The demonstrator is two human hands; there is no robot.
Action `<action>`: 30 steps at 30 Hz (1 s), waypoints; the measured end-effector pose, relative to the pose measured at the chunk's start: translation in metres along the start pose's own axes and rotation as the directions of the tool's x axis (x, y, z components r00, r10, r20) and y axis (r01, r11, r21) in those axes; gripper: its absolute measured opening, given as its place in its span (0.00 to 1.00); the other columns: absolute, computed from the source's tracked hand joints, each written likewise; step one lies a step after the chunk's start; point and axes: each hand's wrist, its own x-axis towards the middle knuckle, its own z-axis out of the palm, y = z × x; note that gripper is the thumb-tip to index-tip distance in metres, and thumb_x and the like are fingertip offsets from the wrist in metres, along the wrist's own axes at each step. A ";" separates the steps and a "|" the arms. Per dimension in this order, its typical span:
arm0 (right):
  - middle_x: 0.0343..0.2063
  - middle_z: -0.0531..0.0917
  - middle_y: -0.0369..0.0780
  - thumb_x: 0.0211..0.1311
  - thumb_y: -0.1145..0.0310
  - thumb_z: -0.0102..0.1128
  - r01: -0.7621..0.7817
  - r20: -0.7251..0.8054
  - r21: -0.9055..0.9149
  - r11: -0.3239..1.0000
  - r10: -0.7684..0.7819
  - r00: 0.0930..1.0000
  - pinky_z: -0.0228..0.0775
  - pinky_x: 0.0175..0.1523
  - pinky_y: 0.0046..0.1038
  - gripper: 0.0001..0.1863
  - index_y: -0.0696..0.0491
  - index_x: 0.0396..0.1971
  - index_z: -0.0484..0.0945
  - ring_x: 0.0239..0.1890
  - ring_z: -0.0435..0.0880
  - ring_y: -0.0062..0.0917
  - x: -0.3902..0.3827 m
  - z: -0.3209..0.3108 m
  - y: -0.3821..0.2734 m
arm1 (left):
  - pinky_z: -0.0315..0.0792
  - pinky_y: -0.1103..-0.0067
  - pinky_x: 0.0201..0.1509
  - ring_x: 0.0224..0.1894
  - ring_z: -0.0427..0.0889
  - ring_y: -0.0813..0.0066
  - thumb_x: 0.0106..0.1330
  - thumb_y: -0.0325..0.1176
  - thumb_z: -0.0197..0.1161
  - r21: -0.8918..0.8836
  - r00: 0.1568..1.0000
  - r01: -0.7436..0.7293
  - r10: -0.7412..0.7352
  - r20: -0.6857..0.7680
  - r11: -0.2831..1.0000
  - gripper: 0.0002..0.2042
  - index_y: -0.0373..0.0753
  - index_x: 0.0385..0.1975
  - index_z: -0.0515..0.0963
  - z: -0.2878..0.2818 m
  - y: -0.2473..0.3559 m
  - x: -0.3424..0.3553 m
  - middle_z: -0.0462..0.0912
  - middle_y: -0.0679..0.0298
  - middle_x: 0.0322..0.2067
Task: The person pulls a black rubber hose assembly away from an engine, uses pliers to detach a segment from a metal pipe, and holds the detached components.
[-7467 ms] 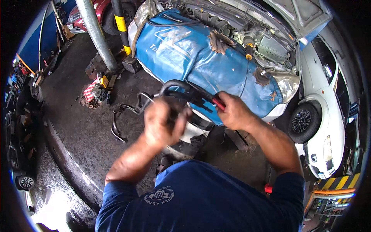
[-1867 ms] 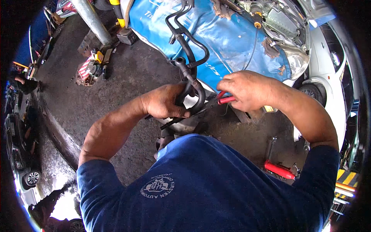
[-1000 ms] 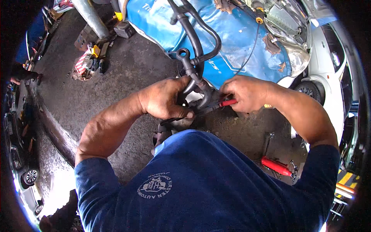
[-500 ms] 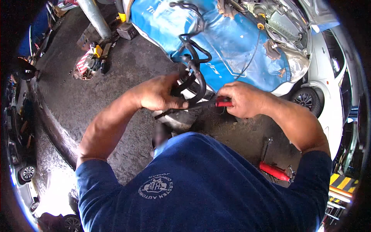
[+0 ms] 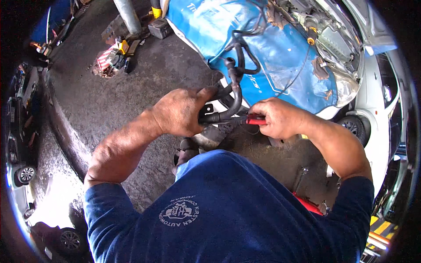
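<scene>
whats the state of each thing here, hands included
left hand, closed on black hose assembly
black hose assembly, held, bent
right hand, closed on red-handled pliers
red-handled pliers, held, jaws' opening unclear
blue cover, draped, creased
hood, raised
engine bay, exposed
red tool, lying down, partly hidden

Black hose (image 5: 238, 94): partly hidden by left hand (image 5: 179, 112).
Red-handled tool (image 5: 255, 121): tip indistinct to me.
Red object (image 5: 308, 205): partly behind shirt (image 5: 237, 206).
Metal post (image 5: 128, 16): top cut off.
</scene>
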 end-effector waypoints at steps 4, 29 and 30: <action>0.28 0.81 0.49 0.44 0.72 0.57 -0.073 0.129 0.059 0.996 0.065 0.990 0.72 0.38 0.38 0.13 0.59 0.32 0.77 0.33 0.81 0.44 0.006 -0.005 -0.003 | 0.74 0.62 0.45 0.42 0.79 0.46 0.41 0.30 0.65 0.012 1.000 0.021 -0.021 0.002 1.000 0.35 0.34 0.57 0.65 -0.002 0.006 -0.007 0.79 0.46 0.39; 0.29 0.81 0.48 0.46 0.72 0.57 -0.015 0.176 -0.100 0.995 0.032 0.984 0.71 0.40 0.39 0.12 0.58 0.33 0.78 0.35 0.81 0.44 0.021 -0.012 -0.003 | 0.74 0.63 0.47 0.44 0.79 0.48 0.43 0.29 0.65 -0.037 1.000 0.026 -0.026 -0.011 0.999 0.34 0.35 0.56 0.66 0.003 -0.017 -0.019 0.79 0.46 0.42; 0.27 0.82 0.50 0.45 0.74 0.55 -0.108 0.144 0.000 0.994 0.107 0.984 0.70 0.39 0.38 0.12 0.59 0.33 0.78 0.33 0.81 0.44 0.016 -0.012 -0.001 | 0.75 0.63 0.46 0.43 0.79 0.48 0.43 0.30 0.65 0.027 0.999 0.026 -0.025 -0.039 0.999 0.34 0.35 0.56 0.66 0.003 -0.019 -0.021 0.79 0.46 0.41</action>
